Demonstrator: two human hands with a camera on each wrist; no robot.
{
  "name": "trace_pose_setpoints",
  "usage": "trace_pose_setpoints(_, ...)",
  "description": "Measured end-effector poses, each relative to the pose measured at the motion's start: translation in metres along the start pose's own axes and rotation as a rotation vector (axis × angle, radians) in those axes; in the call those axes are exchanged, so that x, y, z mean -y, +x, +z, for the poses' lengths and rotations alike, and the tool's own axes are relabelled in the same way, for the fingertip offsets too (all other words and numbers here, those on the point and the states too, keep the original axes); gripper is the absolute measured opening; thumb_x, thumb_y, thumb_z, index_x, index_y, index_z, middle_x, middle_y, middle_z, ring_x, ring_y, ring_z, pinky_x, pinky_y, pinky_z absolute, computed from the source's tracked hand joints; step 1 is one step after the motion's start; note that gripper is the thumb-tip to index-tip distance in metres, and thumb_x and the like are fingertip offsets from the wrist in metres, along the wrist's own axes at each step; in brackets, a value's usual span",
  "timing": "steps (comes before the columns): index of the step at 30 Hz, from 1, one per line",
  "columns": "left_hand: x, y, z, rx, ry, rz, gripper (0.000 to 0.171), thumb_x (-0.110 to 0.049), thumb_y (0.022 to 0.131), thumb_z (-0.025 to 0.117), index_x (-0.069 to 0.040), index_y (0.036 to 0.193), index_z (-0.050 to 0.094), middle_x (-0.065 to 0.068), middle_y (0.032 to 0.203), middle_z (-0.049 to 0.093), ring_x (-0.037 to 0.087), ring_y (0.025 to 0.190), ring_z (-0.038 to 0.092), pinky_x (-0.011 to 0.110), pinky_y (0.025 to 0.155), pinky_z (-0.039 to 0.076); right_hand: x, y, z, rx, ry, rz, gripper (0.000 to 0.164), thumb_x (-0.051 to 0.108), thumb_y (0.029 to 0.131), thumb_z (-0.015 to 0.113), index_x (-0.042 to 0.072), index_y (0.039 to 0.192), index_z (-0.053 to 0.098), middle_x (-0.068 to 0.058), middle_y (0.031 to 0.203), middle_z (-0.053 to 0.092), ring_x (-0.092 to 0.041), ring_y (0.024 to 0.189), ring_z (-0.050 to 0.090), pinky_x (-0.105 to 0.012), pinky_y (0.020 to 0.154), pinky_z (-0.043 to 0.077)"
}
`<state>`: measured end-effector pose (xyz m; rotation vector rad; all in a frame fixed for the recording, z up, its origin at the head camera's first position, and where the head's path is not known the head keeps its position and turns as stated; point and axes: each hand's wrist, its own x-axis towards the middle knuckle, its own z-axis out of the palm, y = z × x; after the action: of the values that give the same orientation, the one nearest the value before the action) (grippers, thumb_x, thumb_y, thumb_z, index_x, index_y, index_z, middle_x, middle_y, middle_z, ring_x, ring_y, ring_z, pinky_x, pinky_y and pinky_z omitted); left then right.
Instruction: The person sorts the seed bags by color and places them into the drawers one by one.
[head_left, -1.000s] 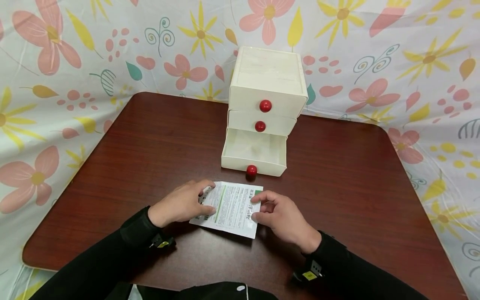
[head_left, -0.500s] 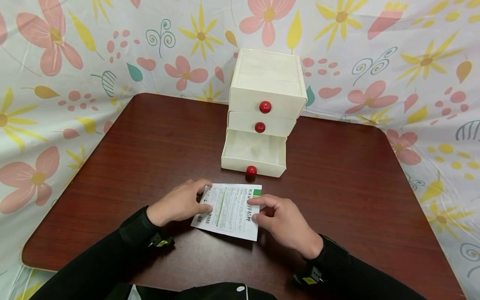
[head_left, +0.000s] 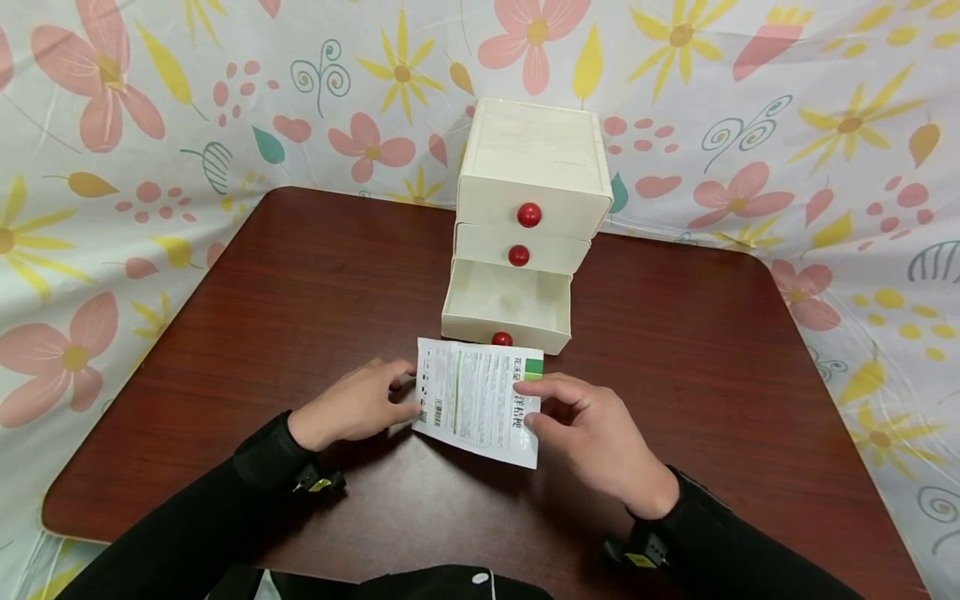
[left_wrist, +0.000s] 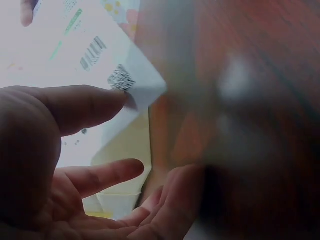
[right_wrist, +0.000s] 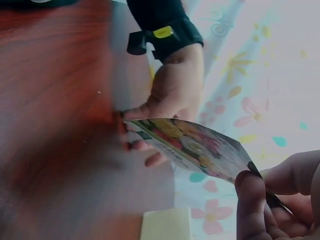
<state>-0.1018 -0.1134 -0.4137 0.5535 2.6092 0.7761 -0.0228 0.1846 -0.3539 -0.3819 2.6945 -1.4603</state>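
Note:
A flat white seed packet (head_left: 476, 404), printed with text and a barcode, is tilted over the near middle of the table. My right hand (head_left: 603, 437) pinches its right edge between thumb and fingers. In the right wrist view, the underside of the packet (right_wrist: 192, 145) carries a picture of colourful flowers. My left hand (head_left: 356, 404) is at the packet's left edge, fingers spread and relaxed. The left wrist view has the left thumb (left_wrist: 90, 105) overlapping the packet's corner near a square code, with the other fingers apart from it.
Just beyond the packet stands a cream drawer box (head_left: 536, 150) with red knobs. Its bottom drawer (head_left: 510, 292) is pulled out and the upper two are closed. Flowered cloth (head_left: 285, 100) hangs around the dark wooden table (head_left: 315, 275).
The packet has moved right and away from me, in my right hand, and now overlaps the bottom drawer's knob. My left hand has let go of its left edge.

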Motion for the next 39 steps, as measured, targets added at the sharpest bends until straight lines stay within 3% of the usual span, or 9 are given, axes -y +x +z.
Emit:
trace_pose_setpoints(10, -0.001, 0.000, -0.006, 0.017, 0.047, 0.027, 0.045, -0.036, 0.095, 0.065, -0.014, 0.133, 0.060, 0.007, 0.110, 0.065, 0.023, 0.105, 0.058, 0.043, 0.087, 0.047, 0.009, -0.004, -0.012, -0.047, -0.016, -0.097, 0.037, -0.003, 0.091, 0.070, 0.016, 0.122, 0.072, 0.006, 0.119, 0.067, -0.014, 0.087, 0.065, -0.026, 0.070, 0.053)
trace_pose_setpoints(13, 0.000, 0.002, -0.007, 0.013, 0.062, 0.050, 0.033, -0.036, 0.096, 0.062, -0.013, 0.120, 0.064, 0.003, 0.101, 0.065, 0.021, 0.093, 0.059, 0.041, 0.080, 0.047, 0.011, -0.006, -0.016, -0.071, -0.050, -0.144, 0.037, -0.003, 0.091, 0.070, 0.016, 0.123, 0.072, 0.008, 0.118, 0.066, -0.013, 0.085, 0.065, -0.025, 0.067, 0.053)
trace_pose_setpoints(17, 0.001, 0.003, -0.013, -0.004, 0.080, 0.071, 0.031, -0.034, 0.098, 0.061, -0.010, 0.117, 0.065, 0.003, 0.098, 0.065, 0.019, 0.085, 0.059, 0.040, 0.076, 0.048, 0.014, -0.007, -0.023, -0.102, -0.102, -0.222, 0.040, -0.006, 0.089, 0.071, 0.013, 0.123, 0.072, 0.006, 0.119, 0.066, -0.013, 0.086, 0.066, -0.023, 0.066, 0.054)
trace_pose_setpoints(24, 0.005, 0.002, -0.028, -0.071, 0.105, 0.087, 0.045, -0.031, 0.100, 0.061, -0.003, 0.135, 0.058, 0.014, 0.121, 0.062, 0.028, 0.107, 0.060, 0.047, 0.090, 0.047, 0.021, -0.010, -0.038, -0.183, -0.263, -0.362, 0.042, -0.009, 0.084, 0.073, 0.009, 0.122, 0.073, 0.002, 0.119, 0.067, -0.007, 0.082, 0.061, -0.016, 0.058, 0.046)
trace_pose_setpoints(30, 0.005, 0.002, -0.045, -0.124, 0.112, 0.096, 0.052, -0.032, 0.102, 0.059, -0.001, 0.143, 0.051, 0.020, 0.138, 0.053, 0.037, 0.128, 0.048, 0.052, 0.103, 0.038, 0.023, -0.013, -0.047, -0.267, -0.373, -0.459, 0.038, -0.006, 0.085, 0.069, 0.009, 0.120, 0.074, -0.001, 0.116, 0.068, -0.002, 0.070, 0.052, -0.016, 0.053, 0.038)
trace_pose_setpoints(35, 0.002, 0.005, -0.057, -0.129, 0.139, 0.070, 0.058, -0.036, 0.103, 0.055, -0.003, 0.150, 0.043, 0.024, 0.149, 0.041, 0.040, 0.138, 0.035, 0.055, 0.109, 0.029, 0.021, -0.011, -0.045, -0.357, -0.439, -0.625, 0.026, 0.014, 0.098, 0.056, 0.005, 0.114, 0.076, -0.005, 0.115, 0.070, -0.013, 0.087, 0.064, -0.014, 0.073, 0.046)
trace_pose_setpoints(39, -0.001, 0.007, -0.063, -0.149, 0.158, 0.045, 0.062, -0.038, 0.104, 0.053, -0.005, 0.154, 0.038, 0.026, 0.155, 0.031, 0.041, 0.143, 0.024, 0.060, 0.111, 0.021, 0.025, -0.006, -0.044, -0.440, -0.489, -0.787, 0.031, 0.016, 0.103, 0.051, 0.000, 0.100, 0.077, -0.009, 0.113, 0.072, -0.023, 0.084, 0.067, -0.018, 0.084, 0.048)
